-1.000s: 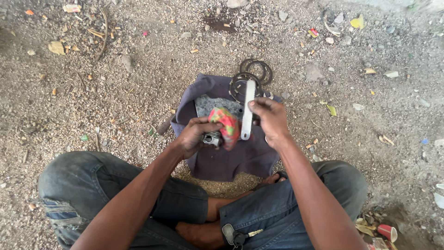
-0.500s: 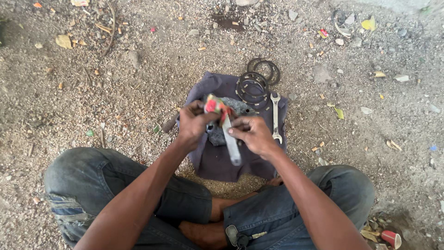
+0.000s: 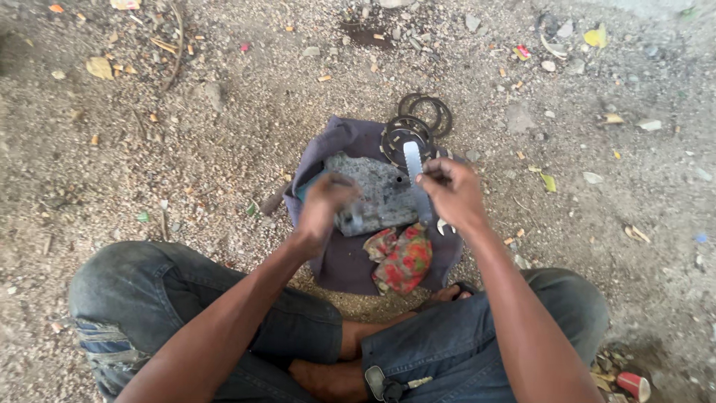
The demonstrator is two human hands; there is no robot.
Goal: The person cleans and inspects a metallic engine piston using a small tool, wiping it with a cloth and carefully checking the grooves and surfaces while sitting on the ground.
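Fingers of the right hand (image 3: 453, 195) are curled tight around a flat silver spanner (image 3: 415, 173), its upper end poking out above the knuckles and pointing away from the person, the lower part slipping down behind the palm. Just left of those fingers sits the grey metal housing (image 3: 377, 195), a rough, dirty casting, and the spanner's shaft lies right against its right edge. Over on the other side, the left hand (image 3: 322, 205) is clamped on the housing's left end, fingers bent down over the top; it is blurred, so how far they wrap underneath I cannot tell. Below both sets of fingers, toward the person, a crumpled red and green rag (image 3: 401, 257) lies loose, touching the housing's lower edge. All of it rests on a dark purple cloth (image 3: 339, 257) spread flat on the ground. Beyond the right fingertips, at the cloth's far corner, dark round clutch plates (image 3: 403, 134) are stacked, with a thin ring (image 3: 436, 116) lying half off the cloth just past them. Outward from there it is bare gravel ground (image 3: 186, 149) strewn with dry leaves and small stones. Nearest the camera, crossed legs in dark jeans (image 3: 149, 313) frame the cloth, and a small red cup (image 3: 634, 384) lies at the lower right.
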